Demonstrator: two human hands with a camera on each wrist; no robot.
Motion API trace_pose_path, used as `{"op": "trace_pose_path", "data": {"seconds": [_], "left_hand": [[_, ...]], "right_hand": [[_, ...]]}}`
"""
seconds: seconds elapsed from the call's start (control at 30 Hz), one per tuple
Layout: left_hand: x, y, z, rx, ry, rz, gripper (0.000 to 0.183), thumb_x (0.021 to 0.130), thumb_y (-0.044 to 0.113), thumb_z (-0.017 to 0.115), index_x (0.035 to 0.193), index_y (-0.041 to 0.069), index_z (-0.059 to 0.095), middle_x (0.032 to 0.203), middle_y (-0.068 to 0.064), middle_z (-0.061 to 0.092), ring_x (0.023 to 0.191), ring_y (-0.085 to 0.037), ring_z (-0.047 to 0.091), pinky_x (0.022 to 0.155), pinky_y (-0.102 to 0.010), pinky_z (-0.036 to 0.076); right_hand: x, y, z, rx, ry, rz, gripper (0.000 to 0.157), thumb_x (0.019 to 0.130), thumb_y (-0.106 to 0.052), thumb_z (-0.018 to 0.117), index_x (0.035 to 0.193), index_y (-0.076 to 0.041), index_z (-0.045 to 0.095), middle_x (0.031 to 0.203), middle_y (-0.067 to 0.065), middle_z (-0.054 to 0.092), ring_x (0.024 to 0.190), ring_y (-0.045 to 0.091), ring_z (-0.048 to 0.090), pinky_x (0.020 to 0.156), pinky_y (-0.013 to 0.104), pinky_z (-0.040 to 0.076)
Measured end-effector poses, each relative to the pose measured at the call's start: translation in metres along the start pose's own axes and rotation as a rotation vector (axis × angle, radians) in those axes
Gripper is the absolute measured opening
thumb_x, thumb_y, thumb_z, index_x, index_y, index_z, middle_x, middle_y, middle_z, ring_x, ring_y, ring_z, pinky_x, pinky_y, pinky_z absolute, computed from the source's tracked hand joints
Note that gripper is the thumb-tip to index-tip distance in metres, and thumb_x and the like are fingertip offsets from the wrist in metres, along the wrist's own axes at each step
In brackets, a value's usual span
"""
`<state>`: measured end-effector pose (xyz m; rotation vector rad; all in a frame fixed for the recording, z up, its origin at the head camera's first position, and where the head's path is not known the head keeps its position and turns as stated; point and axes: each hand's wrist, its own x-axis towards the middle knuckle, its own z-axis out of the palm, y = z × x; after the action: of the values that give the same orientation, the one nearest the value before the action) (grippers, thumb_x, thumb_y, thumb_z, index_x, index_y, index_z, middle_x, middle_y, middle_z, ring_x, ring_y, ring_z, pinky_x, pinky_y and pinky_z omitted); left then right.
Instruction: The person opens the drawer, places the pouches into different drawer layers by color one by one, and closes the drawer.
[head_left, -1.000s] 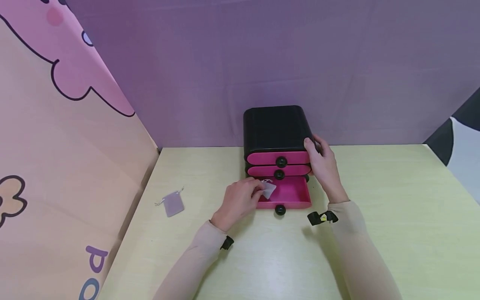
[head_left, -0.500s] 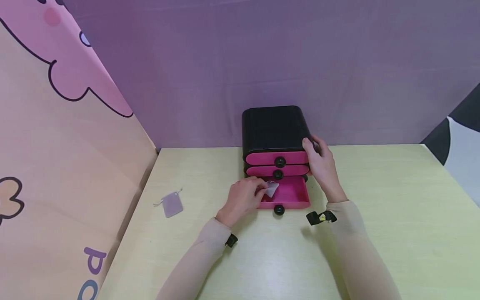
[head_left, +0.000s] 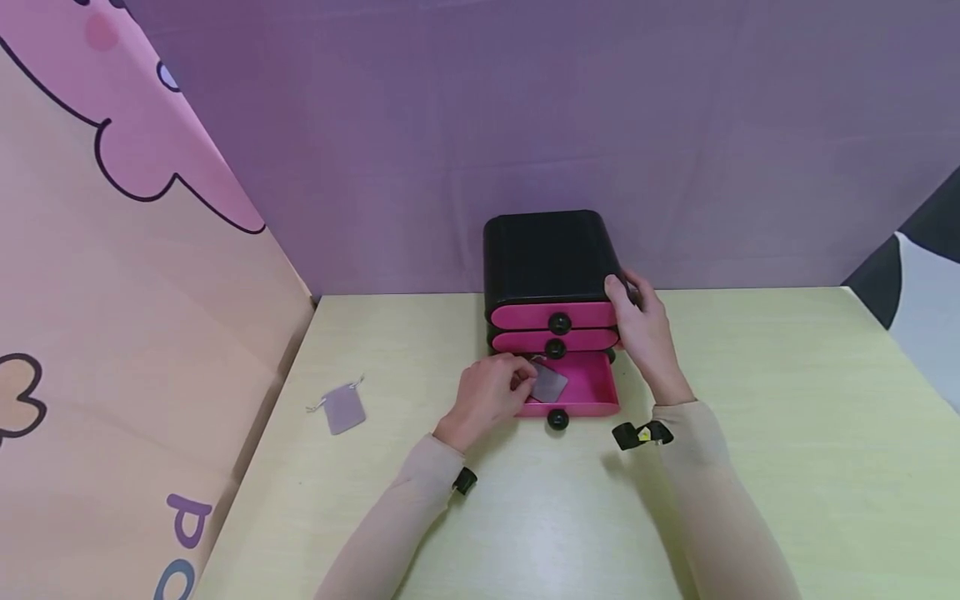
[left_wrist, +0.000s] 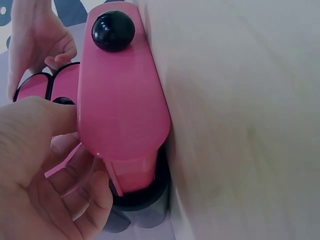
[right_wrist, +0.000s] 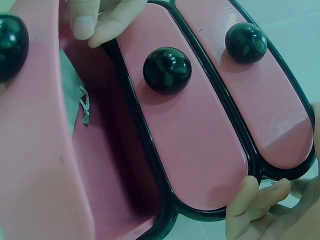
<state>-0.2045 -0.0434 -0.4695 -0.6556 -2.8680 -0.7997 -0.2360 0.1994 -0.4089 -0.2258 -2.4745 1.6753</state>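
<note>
A small black cabinet [head_left: 551,254] with pink drawers stands on the table, its bottom drawer [head_left: 592,383] pulled out. Inside that drawer lies a small grey drawstring pouch [head_left: 550,383], its cord end showing in the right wrist view. My left hand [head_left: 491,396] reaches over the drawer's left side, fingers loosely bent beside the pouch; in the right wrist view its fingertips [right_wrist: 84,27] are apart from the cloth. With the thumb at the front top corner and fingers along the side, my right hand [head_left: 648,342] holds the cabinet's right side.
A second drawstring pouch [head_left: 345,408], pale purple, lies on the table [head_left: 787,433] to the left. Black round knobs [head_left: 557,419] stick out from the drawer fronts. A purple cloth backdrop [head_left: 675,150] rises behind the cabinet, and a printed panel stands at the left.
The pouch has left my left fingers and now lies flatter in the bottom drawer. My left hand has shifted slightly right; my right hand keeps its hold on the cabinet.
</note>
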Motion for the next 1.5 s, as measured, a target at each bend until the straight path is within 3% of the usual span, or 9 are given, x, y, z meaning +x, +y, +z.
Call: {"op": "trace_pose_path", "data": {"seconds": [0.57,1.07,1.5], "left_hand": [[-0.021,-0.020,-0.015,-0.131,0.027,-0.026,0.015,0.099,0.023,0.075,0.112,0.018,0.080,0.092,0.006,0.077,0.076,-0.007,0.064,0.069,-0.024,0.051],[-0.037,-0.045,-0.027,-0.070,0.078,-0.043,0.015,0.100,0.021,0.072,0.111,0.018,0.081,0.089,0.007,0.077,0.071,-0.005,0.063,0.063,-0.025,0.049],[-0.053,-0.070,-0.042,-0.051,0.110,-0.122,0.012,0.098,0.020,0.074,0.108,0.018,0.080,0.087,0.009,0.076,0.069,-0.004,0.063,0.062,-0.028,0.049]], "right_hand": [[-0.003,-0.001,0.000,0.004,0.000,-0.003,0.080,0.103,-0.070,0.044,0.168,-0.025,0.032,0.158,0.015,0.051,0.098,0.023,0.056,0.064,0.028,0.056],[-0.003,0.000,-0.002,0.006,0.001,-0.006,0.080,0.104,-0.069,0.045,0.168,-0.025,0.032,0.156,0.016,0.052,0.096,0.023,0.056,0.061,0.024,0.054],[-0.003,0.001,-0.002,0.003,0.004,-0.009,0.080,0.103,-0.070,0.045,0.168,-0.024,0.033,0.154,0.016,0.053,0.096,0.023,0.056,0.060,0.024,0.053]]}}
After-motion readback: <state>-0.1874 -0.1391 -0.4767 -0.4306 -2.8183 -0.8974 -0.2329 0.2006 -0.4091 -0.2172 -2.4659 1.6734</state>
